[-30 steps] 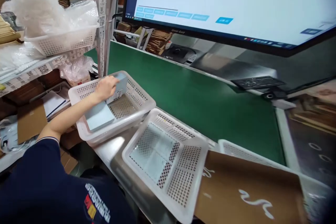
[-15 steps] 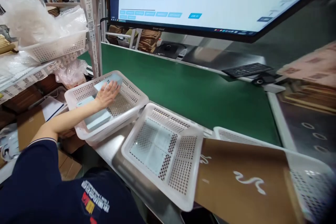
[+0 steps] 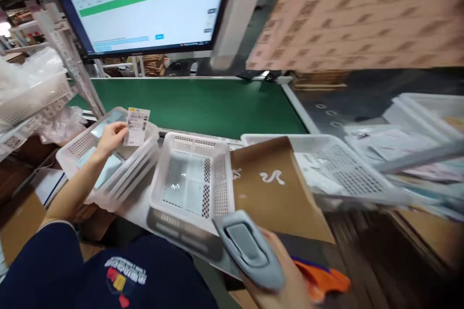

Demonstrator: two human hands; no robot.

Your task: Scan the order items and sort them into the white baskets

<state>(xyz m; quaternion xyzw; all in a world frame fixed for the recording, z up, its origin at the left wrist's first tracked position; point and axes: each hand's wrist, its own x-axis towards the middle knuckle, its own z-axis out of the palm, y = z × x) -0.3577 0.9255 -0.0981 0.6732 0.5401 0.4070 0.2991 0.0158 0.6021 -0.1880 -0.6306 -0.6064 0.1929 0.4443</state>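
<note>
Green work surface stretches across the background, below a lit monitor. Left hand pinches a printed paper slip, held up over the leftmost white basket; right hand is wrapped around a grey handheld device, probably a scanner. Pale blue boxes lie in the leftmost basket. Beside it, a middle basket shows pale blue pieces at or beneath its mesh bottom, with brown cardboard to its right. As progress, slip and device are both in hand but well apart; whether the slip has been read cannot be told, and the boxes are still in their basket
</note>
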